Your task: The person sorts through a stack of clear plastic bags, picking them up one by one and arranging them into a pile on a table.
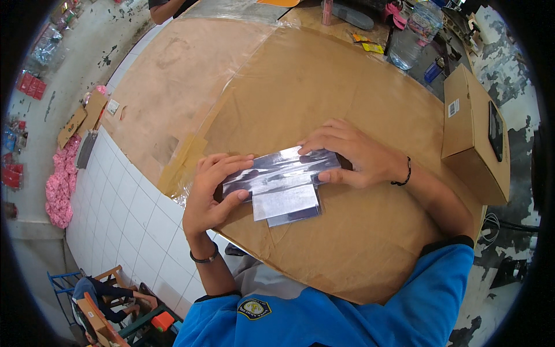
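Note:
A shiny, silvery plastic-like sheet (283, 168) lies on the brown paper-covered table in front of me, its surface creased and glossy. From its near edge sticks out a pale rectangular flap (284, 202), with a darker layer (295, 217) showing beneath. My left hand (213, 191) grips the sheet's left end, fingers on top and thumb at the near edge. At the right end, my right hand (352, 155) holds it likewise, fingertips along the far edge and thumb on the near corner. Whether the sheet is wrapped around something cannot be made out.
A cardboard box (462, 115) with a dark phone (495, 132) on it stands at the right. Farther back are a large clear bottle (415, 37), a blue lighter-like object (432, 70) and yellow packets (370, 46). Another person's arm (166, 10) shows at the far left table edge.

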A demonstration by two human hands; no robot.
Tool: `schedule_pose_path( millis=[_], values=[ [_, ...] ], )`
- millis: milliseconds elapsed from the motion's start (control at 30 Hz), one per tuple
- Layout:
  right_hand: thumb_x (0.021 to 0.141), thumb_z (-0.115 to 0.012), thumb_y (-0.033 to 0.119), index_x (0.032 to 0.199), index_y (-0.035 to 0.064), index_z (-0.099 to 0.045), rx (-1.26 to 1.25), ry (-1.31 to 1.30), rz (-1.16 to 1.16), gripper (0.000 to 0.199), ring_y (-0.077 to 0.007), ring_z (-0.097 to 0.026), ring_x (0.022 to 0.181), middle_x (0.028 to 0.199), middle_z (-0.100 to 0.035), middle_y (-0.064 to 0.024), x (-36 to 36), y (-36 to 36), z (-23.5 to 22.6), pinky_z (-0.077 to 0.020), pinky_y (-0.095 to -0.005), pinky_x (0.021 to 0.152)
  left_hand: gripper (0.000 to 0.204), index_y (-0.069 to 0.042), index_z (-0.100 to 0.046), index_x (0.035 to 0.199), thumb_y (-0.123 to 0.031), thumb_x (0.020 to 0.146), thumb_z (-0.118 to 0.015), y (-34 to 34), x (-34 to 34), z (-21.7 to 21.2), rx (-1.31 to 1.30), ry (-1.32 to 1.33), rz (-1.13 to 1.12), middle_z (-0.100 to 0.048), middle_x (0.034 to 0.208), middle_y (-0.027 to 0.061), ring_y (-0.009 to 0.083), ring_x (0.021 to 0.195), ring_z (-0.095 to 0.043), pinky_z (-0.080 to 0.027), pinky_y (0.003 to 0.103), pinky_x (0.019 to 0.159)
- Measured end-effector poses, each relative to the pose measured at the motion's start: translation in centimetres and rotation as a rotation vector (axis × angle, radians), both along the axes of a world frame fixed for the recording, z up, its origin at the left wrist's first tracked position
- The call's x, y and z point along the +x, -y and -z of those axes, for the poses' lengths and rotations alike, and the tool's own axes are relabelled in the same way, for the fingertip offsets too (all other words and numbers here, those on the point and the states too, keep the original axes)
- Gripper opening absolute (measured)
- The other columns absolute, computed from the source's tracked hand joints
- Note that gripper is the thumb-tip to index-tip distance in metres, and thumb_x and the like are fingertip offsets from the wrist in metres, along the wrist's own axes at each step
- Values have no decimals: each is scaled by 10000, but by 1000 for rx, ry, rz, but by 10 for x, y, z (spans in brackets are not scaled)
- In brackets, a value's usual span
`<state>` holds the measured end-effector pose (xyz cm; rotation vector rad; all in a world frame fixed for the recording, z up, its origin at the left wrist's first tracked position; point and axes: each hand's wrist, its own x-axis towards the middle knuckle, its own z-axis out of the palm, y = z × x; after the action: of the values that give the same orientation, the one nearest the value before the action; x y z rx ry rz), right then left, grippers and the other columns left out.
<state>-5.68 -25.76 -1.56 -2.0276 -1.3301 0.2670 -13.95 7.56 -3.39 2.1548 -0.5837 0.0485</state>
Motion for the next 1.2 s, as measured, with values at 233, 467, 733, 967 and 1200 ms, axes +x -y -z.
schedule_pose_path(
  millis=[233,467,733,967,1200],
  values=[
    [945,-690,426,1327,55,-582,72,76,20,544,-327,-545,1195,1271,-620,-147,0,-2,2,-417,-440,1056,600,-52,-681,1298,-433,838,-731,0,-3,-2,25,-27,-30,-688,1317,103,273,1201,-555,-354,412,1080],
    [892,-756,410,1340,77,-581,-13,205,-39,584,-334,-538,1222,1306,-612,-138,-1,-2,-5,-404,-458,1070,709,-80,-667,1334,-342,713,-888,4,-2,-7,135,123,29,-682,1330,69,276,1191,-559,-362,403,1076],
    [943,-706,375,1341,65,-602,8,-22,32,515,-324,-543,1178,1257,-640,-133,-4,0,-1,-404,-441,1055,566,-70,-668,1320,-301,821,-803,-2,-7,4,-72,-57,-26,-687,1334,80,264,1194,-557,-385,395,1072],
    [984,-635,423,1362,57,-587,-20,-20,30,528,-330,-534,1172,1246,-626,-148,-3,0,-2,-400,-448,1052,532,-45,-666,1313,-354,883,-716,-3,-5,0,-5,-27,0,-676,1333,115,271,1203,-544,-412,396,1060],
    [833,-771,531,1416,70,-535,29,189,-6,779,-358,-497,1284,1380,-557,-179,-3,-1,3,-373,-459,1093,908,-80,-630,1374,-454,605,-934,0,1,4,40,119,36,-630,1403,114,300,1305,-523,-397,420,1081]
  ],
)
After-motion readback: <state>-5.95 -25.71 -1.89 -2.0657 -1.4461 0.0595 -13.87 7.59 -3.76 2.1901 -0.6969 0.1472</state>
